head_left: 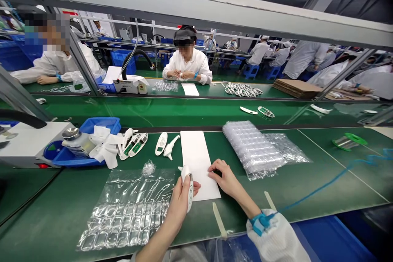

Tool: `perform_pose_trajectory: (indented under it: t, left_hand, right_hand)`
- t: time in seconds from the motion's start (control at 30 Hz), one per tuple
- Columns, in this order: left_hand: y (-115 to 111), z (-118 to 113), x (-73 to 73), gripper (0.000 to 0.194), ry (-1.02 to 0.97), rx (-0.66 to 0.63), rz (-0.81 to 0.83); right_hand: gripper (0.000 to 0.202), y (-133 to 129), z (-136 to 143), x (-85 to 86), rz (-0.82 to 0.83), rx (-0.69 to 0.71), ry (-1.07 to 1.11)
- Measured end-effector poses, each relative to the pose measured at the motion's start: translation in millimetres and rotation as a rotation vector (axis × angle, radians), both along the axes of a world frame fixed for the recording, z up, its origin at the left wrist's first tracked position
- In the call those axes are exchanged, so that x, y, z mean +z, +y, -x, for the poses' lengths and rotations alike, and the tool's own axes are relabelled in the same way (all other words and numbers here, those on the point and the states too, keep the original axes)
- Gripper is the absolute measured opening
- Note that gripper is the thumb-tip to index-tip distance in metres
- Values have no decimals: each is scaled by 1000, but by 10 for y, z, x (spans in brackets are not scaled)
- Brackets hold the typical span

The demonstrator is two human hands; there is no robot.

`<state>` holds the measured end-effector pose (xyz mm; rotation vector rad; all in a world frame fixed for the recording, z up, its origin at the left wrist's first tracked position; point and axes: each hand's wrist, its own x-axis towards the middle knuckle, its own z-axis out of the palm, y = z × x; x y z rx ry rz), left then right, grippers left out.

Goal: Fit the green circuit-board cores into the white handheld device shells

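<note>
My left hand (pixel 181 196) is closed around a white handheld device (pixel 189 190) with a short nozzle and round buttons along its side. The device is held tilted upright over the near part of a long white sheet (pixel 196 147). At the sheet's right edge is my right hand (pixel 225 178), its fingers curved and the thumb and index tips slightly apart. I see nothing between them. A blue wrist strap (pixel 260 223) with a coiled cord is on the right wrist. Left of the sheet lies clear bubble packaging (pixel 123 217) with a crumpled plastic ball (pixel 148 168) at its far edge.
Opened device shells (pixel 134 145) with green boards lie beside a blue tray (pixel 101 124) holding a bottle and white wipes. Stacked bubble sheets (pixel 254 147) and a green solder reel (pixel 349 142) are to the right. Across the green conveyor (pixel 184 110), a co-worker (pixel 187 63) sits.
</note>
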<state>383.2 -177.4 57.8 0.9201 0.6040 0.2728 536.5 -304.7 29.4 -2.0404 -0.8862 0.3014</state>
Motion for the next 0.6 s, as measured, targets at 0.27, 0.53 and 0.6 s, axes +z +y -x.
perform_pose_trajectory:
  t: [0.27,0.53,0.6]
  left_hand:
    - [9,4,40,45,13,-18,-54]
    - [15,272,197,53,-53,-116,74]
    - [10,347,190,53,-32,-93,88]
  right_hand:
    - [23,-64,-59,134,-160,-76,120]
    - [18,165,768,790,-218,206,329]
    - [18,287,975,863,-190,246,264]
